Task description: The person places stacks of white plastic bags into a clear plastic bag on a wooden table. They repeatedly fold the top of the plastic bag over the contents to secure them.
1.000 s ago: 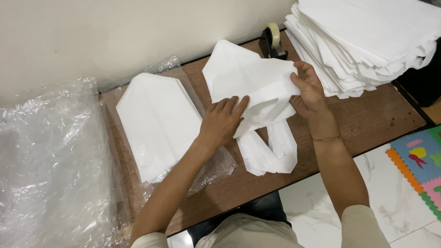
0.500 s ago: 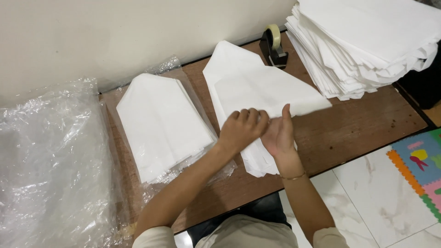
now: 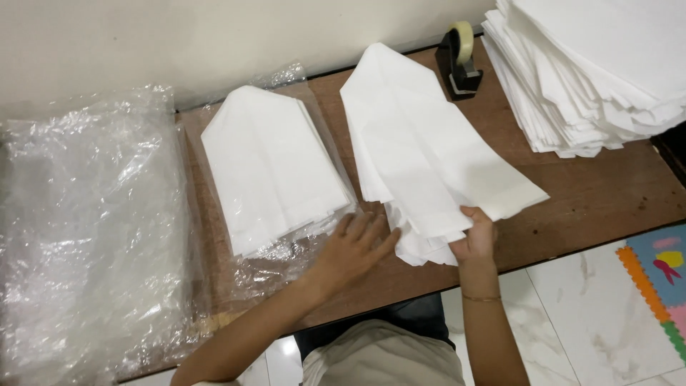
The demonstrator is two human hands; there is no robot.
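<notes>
A heap of clear plastic (image 3: 86,229) is running off the left and bottom edges, so its full extent cannot be told; whatever lies under it is not showing. Just right of it, a folded white stack (image 3: 271,168) is lying on a clear bag (image 3: 275,257) on the brown worktop (image 3: 607,200); whether the stack is inside the bag or only on top is hard to make out. The left hand (image 3: 354,246) is resting flat with fingers spread, released, touching the worktop at the bag's near edge, between the two stacks. The folded sheets (image 3: 421,154) are lying in the middle of the worktop, narrow end pointing to the wall, wide end overhanging toward the near edge. The right hand (image 3: 475,236) is grasping that near end, thumb on top, fingers hidden beneath. A tape dispenser (image 3: 459,61) is standing at the back edge, just beside the sheets' tip. A tall pile (image 3: 593,71) of white sheets is being cut off by the top and right edges. Bare worktop is lying open between the sheets and the pile.
</notes>
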